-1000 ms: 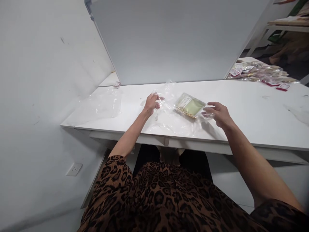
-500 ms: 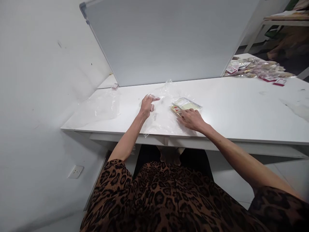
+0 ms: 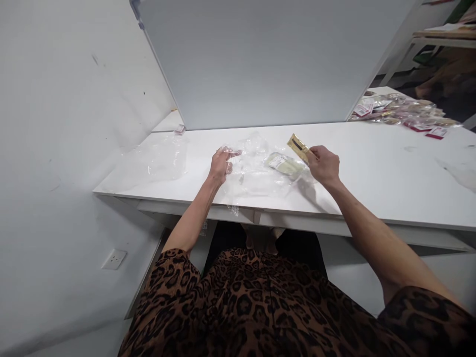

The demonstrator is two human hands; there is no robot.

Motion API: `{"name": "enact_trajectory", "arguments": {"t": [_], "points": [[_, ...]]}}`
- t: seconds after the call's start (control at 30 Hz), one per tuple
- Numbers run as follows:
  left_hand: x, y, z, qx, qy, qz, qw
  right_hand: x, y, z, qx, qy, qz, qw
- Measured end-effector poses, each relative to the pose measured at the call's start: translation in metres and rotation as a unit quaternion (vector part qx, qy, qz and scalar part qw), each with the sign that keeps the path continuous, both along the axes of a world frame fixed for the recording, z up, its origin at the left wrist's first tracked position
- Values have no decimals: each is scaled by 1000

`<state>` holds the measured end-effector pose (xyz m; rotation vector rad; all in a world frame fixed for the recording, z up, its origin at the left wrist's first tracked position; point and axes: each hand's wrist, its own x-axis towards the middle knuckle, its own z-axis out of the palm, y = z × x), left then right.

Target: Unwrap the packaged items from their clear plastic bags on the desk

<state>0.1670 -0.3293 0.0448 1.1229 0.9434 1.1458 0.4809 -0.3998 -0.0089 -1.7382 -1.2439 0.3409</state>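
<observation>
My right hand [image 3: 326,164] is closed on one end of a gold packet [image 3: 298,148] with a dark stripe and lifts it above the table. Below and left of it, a flat pale green packet [image 3: 284,163] with a white label lies by the clear plastic bag [image 3: 256,181]; whether it is inside the bag I cannot tell. My left hand [image 3: 220,163] grips the bag's left side, index finger pointing right under or along the film. Part of the bag hangs over the table's front edge.
On the white table [image 3: 372,173], another clear plastic sheet [image 3: 159,161] lies left. A grey-white board [image 3: 260,64] stands along the back. Several clear packets with red-and-white tags [image 3: 405,109] are piled at the back right. A wall [image 3: 67,148] bounds the left side.
My right hand has risen and moved right, pulling the gold packet away from the pale green one. My left hand has shifted slightly left with the bag.
</observation>
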Motion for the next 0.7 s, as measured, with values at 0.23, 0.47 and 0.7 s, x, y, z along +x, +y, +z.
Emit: {"name": "enact_trajectory", "arguments": {"t": [0.23, 0.47, 0.7], "points": [[-3, -10, -4, -14, -1, -3, 1000, -45, 0, -2, -186, -377, 135, 897], [-16, -12, -3, -4, -16, 16, 1000, -36, 0, 2, -238, -392, 116, 881], [-36, -4, -6, 7, -29, 57, 998, 12, 0, 8, -114, -8, 31, 993]]}}
